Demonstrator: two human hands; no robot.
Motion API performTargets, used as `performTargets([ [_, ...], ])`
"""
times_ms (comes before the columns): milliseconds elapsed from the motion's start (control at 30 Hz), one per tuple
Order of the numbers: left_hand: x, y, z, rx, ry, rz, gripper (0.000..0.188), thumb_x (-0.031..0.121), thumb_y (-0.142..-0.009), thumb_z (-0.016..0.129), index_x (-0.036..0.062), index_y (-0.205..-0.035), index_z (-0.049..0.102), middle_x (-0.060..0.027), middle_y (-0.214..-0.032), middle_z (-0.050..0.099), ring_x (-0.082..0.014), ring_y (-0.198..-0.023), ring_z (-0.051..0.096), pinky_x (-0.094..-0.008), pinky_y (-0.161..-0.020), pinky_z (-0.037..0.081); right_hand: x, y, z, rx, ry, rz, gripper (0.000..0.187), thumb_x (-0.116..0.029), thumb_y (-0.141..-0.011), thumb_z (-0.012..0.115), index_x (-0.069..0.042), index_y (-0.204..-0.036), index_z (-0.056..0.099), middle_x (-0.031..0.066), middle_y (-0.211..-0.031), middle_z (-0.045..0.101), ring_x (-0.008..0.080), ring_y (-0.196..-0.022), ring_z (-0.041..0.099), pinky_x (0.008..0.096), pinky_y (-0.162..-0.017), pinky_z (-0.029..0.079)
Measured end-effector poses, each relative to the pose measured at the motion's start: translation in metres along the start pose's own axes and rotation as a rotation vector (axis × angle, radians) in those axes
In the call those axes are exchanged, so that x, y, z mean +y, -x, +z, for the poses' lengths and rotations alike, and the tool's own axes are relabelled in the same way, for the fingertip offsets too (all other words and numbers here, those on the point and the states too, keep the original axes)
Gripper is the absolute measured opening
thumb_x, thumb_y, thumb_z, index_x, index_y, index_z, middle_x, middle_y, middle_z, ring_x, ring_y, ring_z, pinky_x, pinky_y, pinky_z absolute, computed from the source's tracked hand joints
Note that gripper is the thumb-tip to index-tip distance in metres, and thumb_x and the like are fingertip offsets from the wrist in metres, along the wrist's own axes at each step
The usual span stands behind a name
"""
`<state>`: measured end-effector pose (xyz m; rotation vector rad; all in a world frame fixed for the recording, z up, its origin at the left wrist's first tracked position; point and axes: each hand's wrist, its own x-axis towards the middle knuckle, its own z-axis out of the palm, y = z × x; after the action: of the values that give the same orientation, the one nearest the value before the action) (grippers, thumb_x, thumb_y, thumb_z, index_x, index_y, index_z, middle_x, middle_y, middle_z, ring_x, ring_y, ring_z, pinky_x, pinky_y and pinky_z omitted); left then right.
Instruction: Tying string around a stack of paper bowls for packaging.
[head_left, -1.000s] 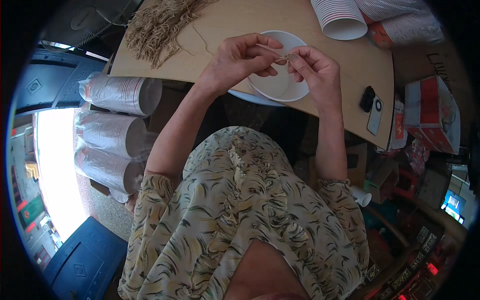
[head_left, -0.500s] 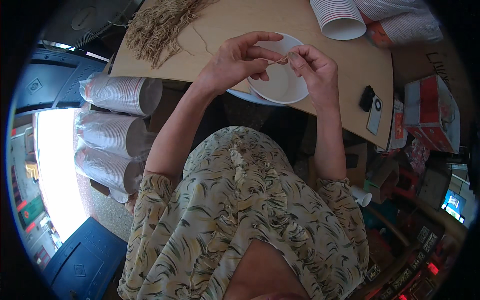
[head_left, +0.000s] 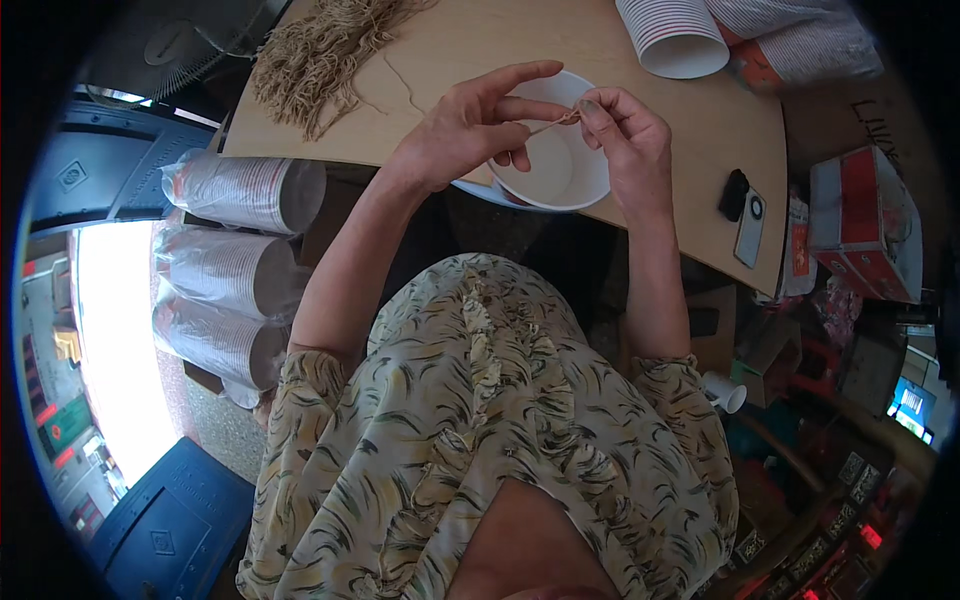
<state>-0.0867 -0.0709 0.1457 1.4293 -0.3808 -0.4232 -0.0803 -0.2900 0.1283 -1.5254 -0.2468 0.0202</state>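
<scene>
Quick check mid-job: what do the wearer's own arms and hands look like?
The left hand and right hand are ungloved, with no watch or bracelet showing at either wrist. The left sleeve and right sleeve end near the elbows in gathered cuffs; both are pale cream with dark and yellowish brushstroke marks.

Clad in a loose, pale cream blouse, printed all over with short curved strokes in black, grey-green and ochre. Trimmed down the front with crinkled ruffles of matching cloth; cut at the neckline to an open V. Finished with roomy sleeves, patterned alike and gathered at their ends; bare along both forearms.
</scene>
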Motion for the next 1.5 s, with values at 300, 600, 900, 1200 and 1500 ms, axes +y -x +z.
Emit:
performTargets([
  [300,0.000,-0.006,-0.001,-0.015,0.020,-0.006,0.065,-0.004,-0.090,0.053,0.0068,-0.152,0.039,-0.0090,-0.121,0.071,-0.0048,-0.068,0.064,-0.0187,-0.062,0.053,0.002,0.001,0.005,0.070,-0.161,0.037,0.013,-0.013,-0.096,0.067,0.000,-0.095,0.067,-0.0026,-0.075,0.058,0.0046,-0.066,0.049,0.0198,-0.062,0.040],
  [600,0.007,-0.024,0.005,0.057,-0.330,0.012,0.024,0.025,-0.095,0.071,0.0069,-0.110,0.076,0.0019,-0.082,0.074,0.0002,-0.059,0.054,-0.0175,-0.050,0.041,-0.016,0.001,0.001,0.067,-0.018,0.008,0.016,-0.012,-0.094,0.070,0.002,-0.100,0.069,-0.0012,-0.081,0.064,0.0048,-0.072,0.056,0.0201,-0.066,0.047],
  [900,-0.003,-0.016,-0.015,0.101,-0.502,0.110,0.016,0.019,-0.086,0.077,0.0052,-0.094,0.079,-0.0036,-0.084,0.075,-0.0087,-0.073,0.066,-0.0257,-0.065,0.054,-0.006,0.003,-0.015,-0.073,0.112,0.053,0.012,-0.007,-0.088,0.074,0.003,-0.093,0.069,-0.0009,-0.079,0.065,0.0038,-0.070,0.056,0.0197,-0.063,0.045],
  [1200,-0.027,0.018,-0.038,0.290,-0.663,0.256,0.016,0.013,-0.080,0.076,0.0082,-0.095,0.078,-0.0089,-0.122,0.069,-0.0249,-0.113,0.065,-0.0386,-0.098,0.051,0.025,0.024,-0.087,0.028,-0.789,-0.013,0.008,-0.007,-0.092,0.066,-0.006,-0.100,0.066,-0.0013,-0.075,0.051,0.0100,-0.064,0.042,0.0270,-0.063,0.037],
  [1500,-0.029,0.007,0.004,0.280,-0.743,0.192,0.068,0.022,-0.079,0.081,0.0110,-0.140,0.054,-0.0139,-0.133,0.064,-0.0286,-0.117,0.064,-0.0423,-0.100,0.050,0.020,0.025,-0.066,0.006,-0.767,-0.035,0.011,-0.014,-0.095,0.068,-0.008,-0.102,0.063,-0.0004,-0.079,0.050,0.0112,-0.068,0.044,0.0277,-0.066,0.037],
])
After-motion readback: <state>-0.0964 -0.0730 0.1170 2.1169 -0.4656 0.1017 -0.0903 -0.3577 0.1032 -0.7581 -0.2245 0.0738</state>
